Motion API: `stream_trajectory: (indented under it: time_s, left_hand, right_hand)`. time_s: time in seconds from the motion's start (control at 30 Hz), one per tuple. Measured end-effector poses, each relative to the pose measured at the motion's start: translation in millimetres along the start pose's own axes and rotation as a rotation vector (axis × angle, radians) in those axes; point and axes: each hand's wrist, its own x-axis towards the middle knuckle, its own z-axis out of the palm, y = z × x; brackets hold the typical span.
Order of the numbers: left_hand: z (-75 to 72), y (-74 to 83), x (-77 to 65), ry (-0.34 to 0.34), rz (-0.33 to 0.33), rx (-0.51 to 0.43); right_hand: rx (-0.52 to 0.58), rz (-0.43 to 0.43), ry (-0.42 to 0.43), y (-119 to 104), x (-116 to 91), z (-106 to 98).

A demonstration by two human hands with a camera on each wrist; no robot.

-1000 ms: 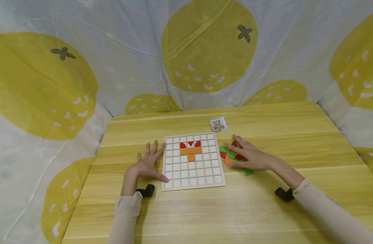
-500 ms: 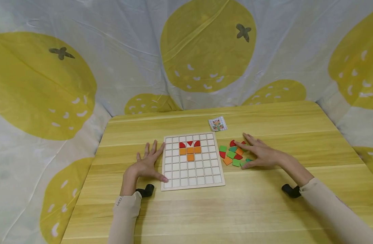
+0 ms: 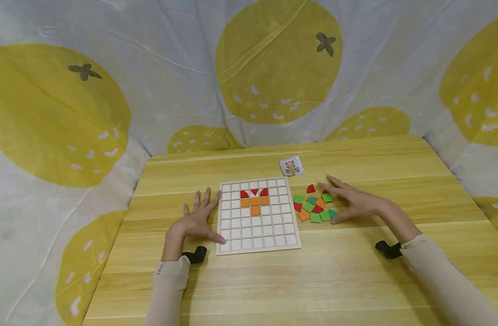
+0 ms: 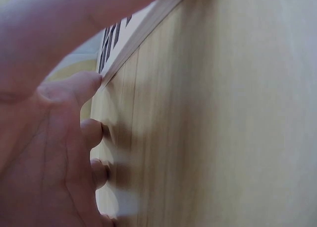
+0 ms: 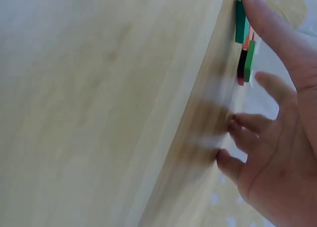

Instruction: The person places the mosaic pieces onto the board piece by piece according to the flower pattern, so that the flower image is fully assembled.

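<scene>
A wooden grid board (image 3: 273, 230) lies on the table, with a red triangle (image 3: 254, 192), two red quarter-circles (image 3: 244, 194) and several orange squares (image 3: 255, 210) in its upper cells. My left hand (image 3: 195, 221) is spread at the board's left side, thumb on the lower left corner and index fingertip at the edge. Loose green, red, orange and teal pieces (image 3: 315, 217) lie right of the board, one green piece (image 5: 250, 62) tipped up on another. Right of this pile my right hand (image 3: 361, 203) holds nothing, its fingers apart and its thumb by a teal piece (image 3: 332, 213).
Behind the board lies a small patterned card (image 3: 291, 165) showing a coloured design on a grid. The wooden table (image 3: 249, 290) ends at the back against a fruit-print cloth (image 3: 279, 59). Black wrist mounts (image 3: 196, 254) sit under both forearms.
My right hand has drawn away to the right, off the pile. The loose pieces are more spread out, with one red quarter-circle farther back. The left hand and board stay put.
</scene>
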Motion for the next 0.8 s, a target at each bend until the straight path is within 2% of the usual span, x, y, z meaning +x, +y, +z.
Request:
stream_trajectory:
  time_s: [0.2,0.43,0.63,0.8]
  left_hand:
    - [-0.7,-0.3,-0.5,-0.001,0.002,0.004]
    - [0.3,2.0,-2.4,0.000,-0.003,0.002]
    - [0.7,2.3,-3.5,0.002,-0.004,0.006]
    - [-0.9,2.2,-3.7,-0.002,0.001,0.011]
  right_hand:
    - [-0.038,0.031,0.035,-1,7,-2]
    - [0.068,0.039,0.032,4,8,-13]
    - [0.054,-0.002,0.105,7,9,-15]
    - [0.031,0.022,0.188,9,16,-13]
